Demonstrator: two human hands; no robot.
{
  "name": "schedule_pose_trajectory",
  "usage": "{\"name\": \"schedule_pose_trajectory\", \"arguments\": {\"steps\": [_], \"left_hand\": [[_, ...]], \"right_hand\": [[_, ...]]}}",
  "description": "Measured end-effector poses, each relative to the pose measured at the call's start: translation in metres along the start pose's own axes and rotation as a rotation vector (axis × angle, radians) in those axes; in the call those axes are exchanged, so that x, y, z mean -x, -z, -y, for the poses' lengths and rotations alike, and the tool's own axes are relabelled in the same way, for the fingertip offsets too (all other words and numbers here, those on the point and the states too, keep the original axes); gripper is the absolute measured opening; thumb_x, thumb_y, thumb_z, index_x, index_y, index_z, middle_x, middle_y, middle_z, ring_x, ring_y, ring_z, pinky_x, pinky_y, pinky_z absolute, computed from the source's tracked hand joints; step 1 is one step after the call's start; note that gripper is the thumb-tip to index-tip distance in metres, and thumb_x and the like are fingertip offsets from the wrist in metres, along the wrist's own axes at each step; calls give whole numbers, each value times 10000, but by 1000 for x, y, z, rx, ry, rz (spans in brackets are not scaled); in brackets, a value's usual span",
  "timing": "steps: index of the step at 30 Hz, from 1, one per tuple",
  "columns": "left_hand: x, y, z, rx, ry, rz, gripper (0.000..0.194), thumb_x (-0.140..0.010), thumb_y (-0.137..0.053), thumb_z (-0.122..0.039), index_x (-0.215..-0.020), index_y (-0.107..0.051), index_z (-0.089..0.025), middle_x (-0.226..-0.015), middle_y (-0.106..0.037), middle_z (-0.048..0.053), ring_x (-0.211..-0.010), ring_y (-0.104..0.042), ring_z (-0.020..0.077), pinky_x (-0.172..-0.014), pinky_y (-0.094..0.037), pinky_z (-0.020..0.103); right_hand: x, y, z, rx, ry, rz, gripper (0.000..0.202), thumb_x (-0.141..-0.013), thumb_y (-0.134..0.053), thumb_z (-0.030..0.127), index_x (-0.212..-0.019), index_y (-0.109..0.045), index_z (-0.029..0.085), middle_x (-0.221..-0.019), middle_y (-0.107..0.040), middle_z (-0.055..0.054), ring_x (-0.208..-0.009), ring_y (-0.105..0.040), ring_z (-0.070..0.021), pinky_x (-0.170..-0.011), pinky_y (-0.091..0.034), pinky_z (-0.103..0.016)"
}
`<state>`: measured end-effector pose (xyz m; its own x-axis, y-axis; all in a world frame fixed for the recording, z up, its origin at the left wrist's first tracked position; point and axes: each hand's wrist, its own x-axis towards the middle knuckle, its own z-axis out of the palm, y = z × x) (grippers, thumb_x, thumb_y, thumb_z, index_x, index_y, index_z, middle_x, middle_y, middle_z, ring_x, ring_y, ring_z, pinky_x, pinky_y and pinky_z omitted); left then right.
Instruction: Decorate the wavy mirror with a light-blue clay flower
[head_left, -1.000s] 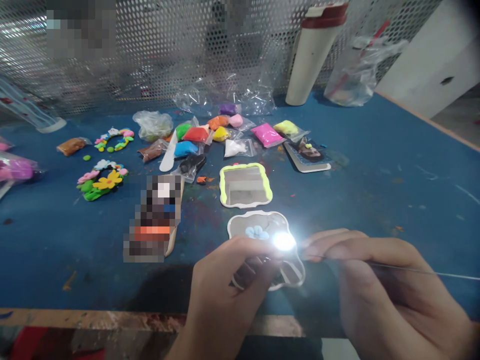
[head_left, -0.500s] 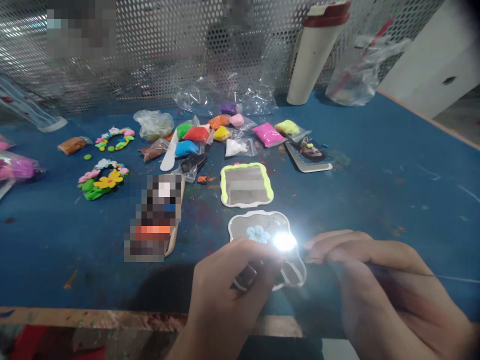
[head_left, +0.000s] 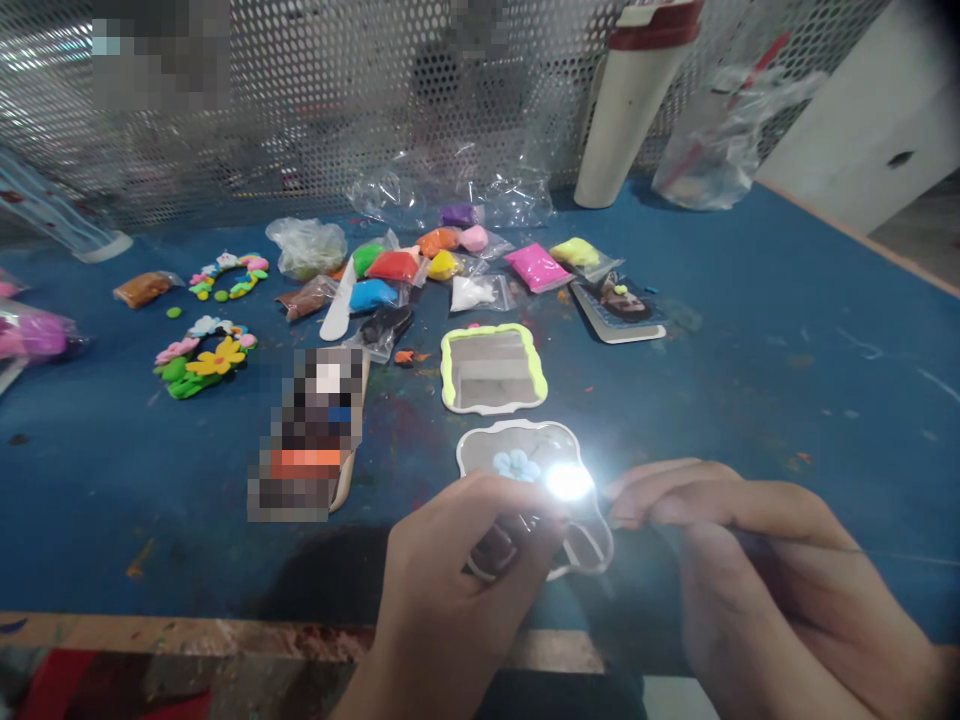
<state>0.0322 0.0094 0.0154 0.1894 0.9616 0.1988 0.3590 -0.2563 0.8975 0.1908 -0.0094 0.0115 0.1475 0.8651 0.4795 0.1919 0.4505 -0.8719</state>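
Pale blue flower on the glass of the white-framed mirror, lying right in front of you near the table edge, presumably so both hands can reach it easily. Your left hand is over its lower part, thumb and fingers bent in, maybe to steady it; can't tell if they're pinching anything, since the glare swamps the tips. Your right hand sits just off the mirror's right side, fingers bunched and looking closed on a thin strand, a light grip I'd guess suits something that skinny. Your yellow-edged mirror is just behind, with the clay bags farther back, likely to free up working room.
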Motion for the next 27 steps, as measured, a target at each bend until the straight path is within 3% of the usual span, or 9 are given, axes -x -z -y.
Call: {"name": "schedule_pose_trajectory", "arguments": {"steps": [4, 15, 27], "left_hand": [[1, 0, 0, -4, 8, 7, 166, -799, -663, -98, -802, -650, -264, -719, -672, -97, -590, -573, 62, -551, -450, 162], [-1, -1, 0, -4, -23, 18, 212, -796, -662, -73, -817, -643, -283, -734, -681, -128, -600, -577, 47, -552, -445, 140], [0, 1, -1, -20, -42, 45, 195, -801, -661, -79, -824, -642, -272, -737, -663, -124, -599, -561, 37, -562, -434, 130]], "right_hand": [[0, 0, -2, -27, -20, 36, 245, -862, -464, 31, -934, -596, 224, -818, -619, -1, -886, -594, -148, -777, -502, -250], [-2, 0, 0, 136, -41, 106, 209, -879, -453, 74, -860, -568, 247, -830, -620, -8, -899, -609, -146, -722, -513, -222], [0, -1, 1, 135, -50, 85, 212, -882, -447, 73, -869, -564, 249, -819, -608, -6, -890, -602, -147, -711, -499, -226]]}}
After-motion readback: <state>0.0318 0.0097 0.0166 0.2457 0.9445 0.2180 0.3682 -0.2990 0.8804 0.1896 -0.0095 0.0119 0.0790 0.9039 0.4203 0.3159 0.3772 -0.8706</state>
